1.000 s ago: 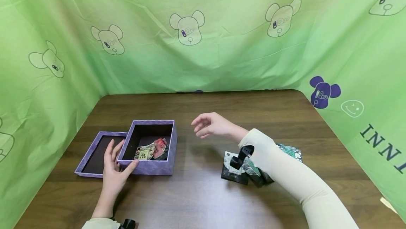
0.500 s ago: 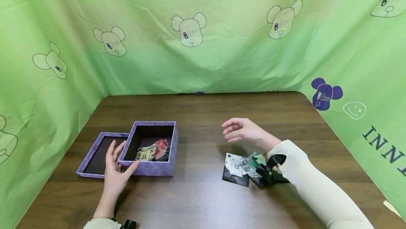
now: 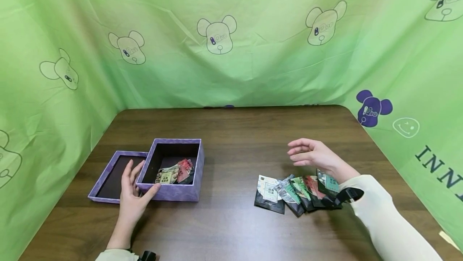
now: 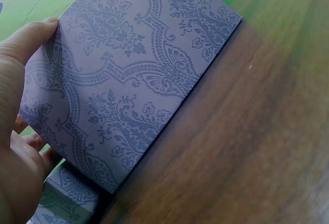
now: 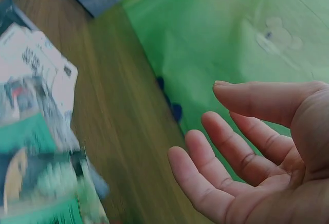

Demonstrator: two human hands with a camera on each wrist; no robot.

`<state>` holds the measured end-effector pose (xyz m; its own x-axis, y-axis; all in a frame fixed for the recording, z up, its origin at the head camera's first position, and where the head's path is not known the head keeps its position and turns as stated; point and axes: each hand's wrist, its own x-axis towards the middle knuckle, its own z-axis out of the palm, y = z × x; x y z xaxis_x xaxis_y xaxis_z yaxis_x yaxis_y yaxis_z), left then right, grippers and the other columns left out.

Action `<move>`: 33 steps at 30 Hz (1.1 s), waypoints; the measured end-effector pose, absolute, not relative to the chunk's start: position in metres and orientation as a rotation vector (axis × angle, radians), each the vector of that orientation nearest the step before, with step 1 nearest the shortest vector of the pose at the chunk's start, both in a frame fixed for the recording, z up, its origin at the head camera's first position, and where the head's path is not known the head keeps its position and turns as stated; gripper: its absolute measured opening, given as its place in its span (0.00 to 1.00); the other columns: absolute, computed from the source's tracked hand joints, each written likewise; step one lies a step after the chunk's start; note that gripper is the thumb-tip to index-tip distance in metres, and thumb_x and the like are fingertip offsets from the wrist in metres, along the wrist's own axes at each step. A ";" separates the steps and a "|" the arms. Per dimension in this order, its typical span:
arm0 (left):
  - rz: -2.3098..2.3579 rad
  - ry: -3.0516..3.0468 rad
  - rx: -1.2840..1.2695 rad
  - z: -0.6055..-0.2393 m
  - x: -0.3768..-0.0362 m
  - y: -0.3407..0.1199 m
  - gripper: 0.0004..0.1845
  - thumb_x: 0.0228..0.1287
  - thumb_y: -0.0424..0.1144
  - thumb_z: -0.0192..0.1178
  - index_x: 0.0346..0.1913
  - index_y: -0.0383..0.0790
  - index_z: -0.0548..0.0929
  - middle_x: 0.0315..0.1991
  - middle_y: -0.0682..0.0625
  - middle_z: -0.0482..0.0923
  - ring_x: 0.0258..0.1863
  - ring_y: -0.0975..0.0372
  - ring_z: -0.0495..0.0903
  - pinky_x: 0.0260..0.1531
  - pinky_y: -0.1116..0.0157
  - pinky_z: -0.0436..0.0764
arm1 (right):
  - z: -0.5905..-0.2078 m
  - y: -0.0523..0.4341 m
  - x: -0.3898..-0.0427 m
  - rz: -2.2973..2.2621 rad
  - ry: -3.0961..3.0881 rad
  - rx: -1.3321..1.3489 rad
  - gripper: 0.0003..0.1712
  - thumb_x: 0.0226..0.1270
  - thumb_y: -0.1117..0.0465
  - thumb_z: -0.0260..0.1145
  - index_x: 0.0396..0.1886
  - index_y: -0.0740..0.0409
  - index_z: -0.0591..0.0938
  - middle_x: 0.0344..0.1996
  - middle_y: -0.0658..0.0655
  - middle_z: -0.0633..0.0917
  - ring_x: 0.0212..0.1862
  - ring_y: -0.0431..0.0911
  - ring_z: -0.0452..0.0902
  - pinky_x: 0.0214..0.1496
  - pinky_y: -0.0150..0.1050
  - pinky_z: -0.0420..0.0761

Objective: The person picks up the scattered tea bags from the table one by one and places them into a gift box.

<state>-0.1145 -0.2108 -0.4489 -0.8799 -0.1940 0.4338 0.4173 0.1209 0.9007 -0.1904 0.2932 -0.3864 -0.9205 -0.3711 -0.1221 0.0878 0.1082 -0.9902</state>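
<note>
Right hand [image 3: 312, 154] hovers with loosely spread fingers, holding nothing, above the fanned packets [image 3: 296, 192] at lower right of the counter [image 3: 231, 220]. Left hand [image 3: 132, 196], fingers straight, rests against the purple box [image 3: 173, 190] at lower left.

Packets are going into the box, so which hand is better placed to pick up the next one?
Probably the right hand: it hovers open just above the fanned packets, while the left hand holds the purple box.
</note>
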 end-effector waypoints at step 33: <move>-1.799 -1.985 -0.193 -0.448 -0.114 -0.211 0.51 0.49 0.10 0.61 0.75 0.30 0.49 0.64 0.59 0.69 0.61 0.71 0.69 0.57 0.77 0.66 | -0.416 0.393 -0.152 -1.244 2.613 0.023 0.44 0.58 0.67 0.73 0.65 0.83 0.59 0.55 0.84 0.66 0.48 0.59 0.75 0.45 0.44 0.81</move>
